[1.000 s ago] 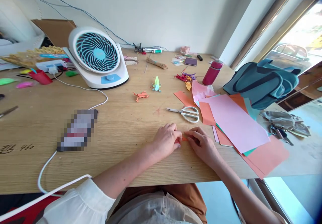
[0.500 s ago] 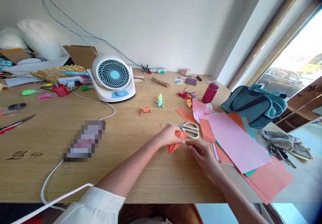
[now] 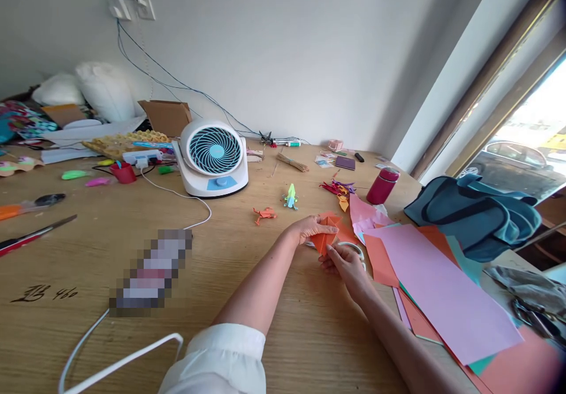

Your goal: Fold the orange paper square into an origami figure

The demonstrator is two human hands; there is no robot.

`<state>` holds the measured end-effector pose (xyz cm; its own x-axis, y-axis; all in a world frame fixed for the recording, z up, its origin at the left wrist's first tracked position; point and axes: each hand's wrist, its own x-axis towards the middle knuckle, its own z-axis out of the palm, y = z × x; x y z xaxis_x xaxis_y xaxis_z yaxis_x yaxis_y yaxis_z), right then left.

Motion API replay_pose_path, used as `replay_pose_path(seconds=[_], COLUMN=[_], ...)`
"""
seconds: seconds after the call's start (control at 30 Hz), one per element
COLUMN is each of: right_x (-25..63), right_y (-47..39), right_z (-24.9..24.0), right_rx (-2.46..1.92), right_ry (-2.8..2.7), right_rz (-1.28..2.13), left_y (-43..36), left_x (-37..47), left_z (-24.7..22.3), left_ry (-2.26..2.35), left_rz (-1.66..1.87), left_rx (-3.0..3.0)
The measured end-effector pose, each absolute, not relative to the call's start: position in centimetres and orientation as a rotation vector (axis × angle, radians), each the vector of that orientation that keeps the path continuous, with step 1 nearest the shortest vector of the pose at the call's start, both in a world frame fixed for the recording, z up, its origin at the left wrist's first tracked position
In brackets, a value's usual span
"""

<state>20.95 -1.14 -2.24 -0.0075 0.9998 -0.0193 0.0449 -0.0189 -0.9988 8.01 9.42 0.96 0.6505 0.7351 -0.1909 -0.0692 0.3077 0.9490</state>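
Between my hands is a piece of folded orange paper (image 3: 324, 239), creased and pointed at its lower end. My left hand (image 3: 306, 229) grips its upper left part, thumb lying across the front. At the lower tip my right hand (image 3: 347, 267) pinches the paper between thumb and fingers. Behind the hands lie white-handled scissors (image 3: 360, 253), mostly hidden. To the left on the table stand an orange folded-paper frog (image 3: 265, 214) and a yellow-green and blue folded-paper figure (image 3: 290, 197).
Sheets of pink paper (image 3: 442, 282) and orange paper are stacked at the right, near a blue bag (image 3: 469, 217) and a magenta bottle (image 3: 382, 186). A white fan (image 3: 214, 155) stands at the back. At the left lie a pixelated device (image 3: 152, 273), its white cable and a knife (image 3: 39, 235).
My right hand has closed on the paper's lower tip, where before it was beside the edge. The paper is turned more toward me. The view has tilted upward.
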Motion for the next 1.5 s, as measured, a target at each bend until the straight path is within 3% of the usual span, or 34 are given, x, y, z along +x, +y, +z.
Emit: replay_pose_path(seconds=[0.2, 0.6, 0.87, 1.5], right_x=[21.4, 20.4, 20.7, 20.5], right_y=[-1.8, -3.4, -4.2, -4.5], right_z=[-2.3, -2.9, -2.2, -2.0], right_rx=[-1.248, -1.221, -1.252, -1.243], right_ry=[-1.245, -1.527, -1.684, -1.661], right_rz=[1.200, 1.101, 1.119, 1.157], left_y=[9.7, 2.0, 1.6, 0.2], left_x=[8.4, 4.3, 3.4, 4.4], left_z=[1.4, -1.4, -0.1, -0.3], left_ry=[0.649, 0.693, 0.749, 0.930], left_rz=[0.445, 0.742, 0.632, 0.777], left_rx=[1.203, 1.102, 1.238, 1.418])
